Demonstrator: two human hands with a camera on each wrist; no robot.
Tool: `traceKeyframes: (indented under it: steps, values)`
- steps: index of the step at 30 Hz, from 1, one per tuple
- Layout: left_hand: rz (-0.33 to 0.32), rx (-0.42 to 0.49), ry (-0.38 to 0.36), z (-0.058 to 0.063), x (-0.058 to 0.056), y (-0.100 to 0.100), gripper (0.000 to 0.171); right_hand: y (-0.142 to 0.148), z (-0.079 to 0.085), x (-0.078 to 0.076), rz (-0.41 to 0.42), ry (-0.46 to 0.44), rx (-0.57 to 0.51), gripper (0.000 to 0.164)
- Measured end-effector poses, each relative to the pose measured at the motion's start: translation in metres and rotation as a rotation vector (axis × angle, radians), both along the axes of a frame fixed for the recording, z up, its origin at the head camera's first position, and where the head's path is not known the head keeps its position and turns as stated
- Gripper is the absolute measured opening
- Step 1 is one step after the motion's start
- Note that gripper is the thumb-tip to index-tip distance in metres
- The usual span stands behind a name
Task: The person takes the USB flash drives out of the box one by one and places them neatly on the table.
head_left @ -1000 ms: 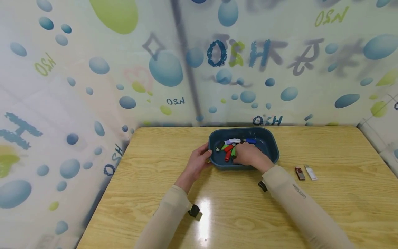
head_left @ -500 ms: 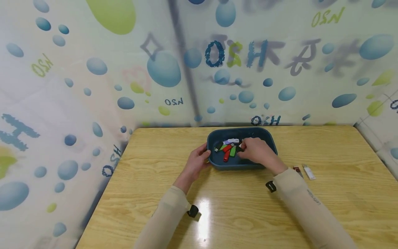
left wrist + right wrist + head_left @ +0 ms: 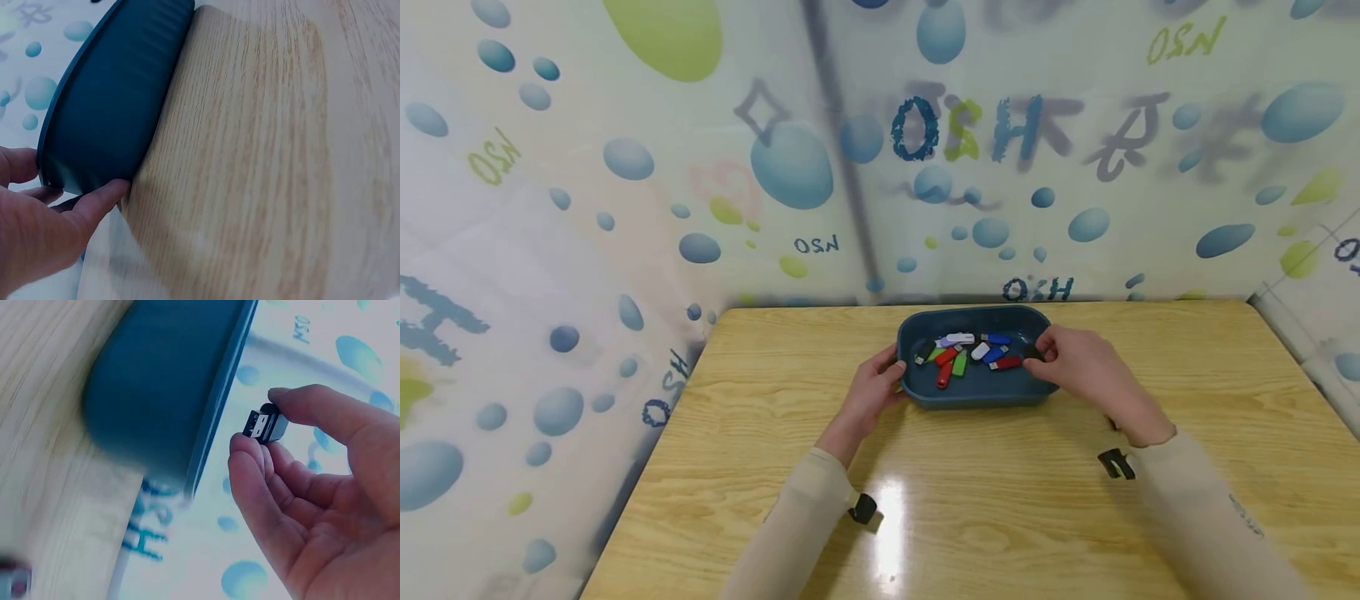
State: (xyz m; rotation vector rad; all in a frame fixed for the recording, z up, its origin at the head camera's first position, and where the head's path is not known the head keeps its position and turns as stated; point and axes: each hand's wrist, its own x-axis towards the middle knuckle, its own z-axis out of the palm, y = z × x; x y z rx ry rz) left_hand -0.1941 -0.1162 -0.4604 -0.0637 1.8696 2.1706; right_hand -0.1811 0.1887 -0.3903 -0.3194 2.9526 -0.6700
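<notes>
My left hand (image 3: 872,385) holds the left end of a dark blue plastic tray (image 3: 977,402); in the left wrist view the thumb and fingers clasp its end wall (image 3: 112,106). Above the tray's right rim, my right hand (image 3: 1084,365) pinches a black USB flash drive (image 3: 272,425) between thumb and fingers, its metal plug bare. Several more flash drives lie loose in the tray, among them a red one (image 3: 943,375), a green one (image 3: 960,364), a dark red one (image 3: 1006,362), a white one (image 3: 980,352) and a blue one (image 3: 997,339).
The tray stands near the back edge of a wooden table (image 3: 955,492), close to a patterned wall covering (image 3: 1045,233). In the right wrist view a blurred flash drive (image 3: 15,581) lies on the table; my right hand and forearm mostly cover that spot in the head view.
My right hand has lifted out from among the flash drives, moving right to the tray's rim with the black one in its fingers. The left hand keeps its hold on the tray.
</notes>
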Motion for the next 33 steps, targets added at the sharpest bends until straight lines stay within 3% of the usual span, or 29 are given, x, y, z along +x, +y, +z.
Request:
traceKeyframes:
  steps: [7, 17, 26, 33]
  values:
    - [-0.001, -0.003, 0.0, -0.001, 0.0, 0.0, 0.05, 0.044, 0.0, 0.015, -0.059, -0.01, 0.01, 0.04]
    - [0.001, -0.002, -0.004, 0.0, 0.001, 0.0, 0.05, 0.107, -0.019, 0.03, -0.101, -0.023, 0.042, 0.044]
    - [0.005, 0.006, -0.006, -0.002, 0.001, -0.001, 0.05, 0.141, -0.039, 0.041, -0.145, -0.059, 0.079, 0.043]
    - [0.009, -0.005, -0.01, -0.002, 0.001, -0.001, 0.05, 0.159, -0.051, 0.044, -0.205, -0.154, 0.123, 0.038]
